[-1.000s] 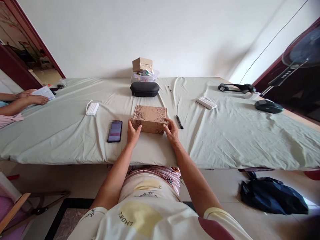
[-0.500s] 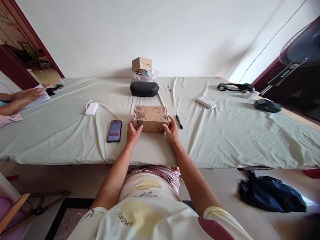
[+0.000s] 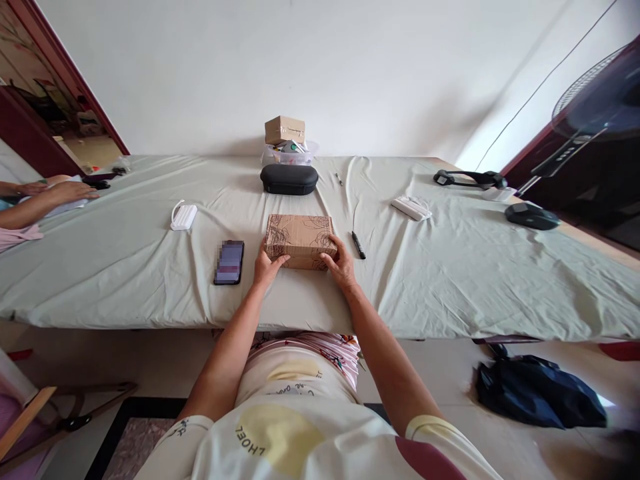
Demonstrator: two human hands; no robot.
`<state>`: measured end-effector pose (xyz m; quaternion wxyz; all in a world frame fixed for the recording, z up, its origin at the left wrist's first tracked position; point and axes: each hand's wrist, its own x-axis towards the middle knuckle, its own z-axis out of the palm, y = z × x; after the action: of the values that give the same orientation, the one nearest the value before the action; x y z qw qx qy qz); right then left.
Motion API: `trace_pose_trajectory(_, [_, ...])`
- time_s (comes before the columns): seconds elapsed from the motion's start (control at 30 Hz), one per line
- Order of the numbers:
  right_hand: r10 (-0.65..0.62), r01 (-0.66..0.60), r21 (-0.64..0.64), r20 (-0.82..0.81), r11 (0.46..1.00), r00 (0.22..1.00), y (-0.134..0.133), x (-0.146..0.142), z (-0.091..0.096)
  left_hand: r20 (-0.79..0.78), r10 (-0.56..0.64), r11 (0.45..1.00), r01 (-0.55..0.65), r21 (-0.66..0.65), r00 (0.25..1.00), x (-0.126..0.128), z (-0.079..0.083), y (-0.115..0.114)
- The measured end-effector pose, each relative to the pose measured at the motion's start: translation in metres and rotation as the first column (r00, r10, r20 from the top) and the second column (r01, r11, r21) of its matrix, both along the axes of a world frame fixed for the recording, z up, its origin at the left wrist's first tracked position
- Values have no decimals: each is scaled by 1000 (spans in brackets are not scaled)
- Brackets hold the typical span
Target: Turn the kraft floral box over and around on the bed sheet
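Note:
A brown cardboard box (image 3: pixel 300 233) with dark flower line drawings lies in front of me on the cloth-covered table (image 3: pixel 300 300). My left hand (image 3: pixel 270 263) grips its left near corner, thumb along the front face. On the opposite side my right hand (image 3: pixel 341 262) holds the right near corner the same way, its thumb on the front. The fingers behind the box's sides are partly hidden. Just right of my right hand lies a black marker (image 3: pixel 359 245). A phone (image 3: pixel 229 262) with a lit screen rests left of my left hand.
Behind the box sit a black case (image 3: pixel 289 179) and a plastic basket (image 3: pixel 287 156) with a small carton (image 3: pixel 285 130) on top. White power banks (image 3: pixel 184 217) lie either side. Another person's hands (image 3: pixel 70 192) rest on paper at far left. A fan (image 3: pixel 590 113) stands right.
My hands have shifted slightly on the box, thumbs lying more inward across its front. The box sits marginally lower in view. The other person's hands at left have moved over the paper.

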<state>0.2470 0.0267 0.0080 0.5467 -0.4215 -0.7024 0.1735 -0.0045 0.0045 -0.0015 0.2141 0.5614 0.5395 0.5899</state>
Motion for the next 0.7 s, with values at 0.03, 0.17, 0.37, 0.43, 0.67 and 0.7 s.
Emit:
trace_pose_trajectory(0.03, [-6, 6, -11, 4, 1000, 1000, 0, 0, -1, -7, 8, 1000, -8, -1, 1000, 0, -1, 1])
trace_pose_trajectory(0.17, [-37, 37, -6, 15, 999, 999, 0, -1, -1, -19, 37, 999, -37, -10, 999, -1, -6, 4])
trace_pose_trajectory(0.37, [-37, 37, 6, 10, 999, 999, -1, -1, 0, -6, 33, 999, -33, -10, 999, -2, -11, 7])
trace_pose_trajectory(0.43, [-36, 36, -1, 9, 999, 999, -2, -1, 0, -8, 32, 999, -32, -19, 999, -2, -10, 6])
trace_pose_trajectory(0.67, [-50, 50, 16, -13, 999, 999, -4, -2, 2, -10, 16, 1000, -16, 23, 1000, -1, -9, 4])
trace_pose_trajectory(0.7, [-47, 47, 12, -18, 999, 999, -5, -2, 2, -14, 41, 999, -40, 32, 999, 0, -10, 4])
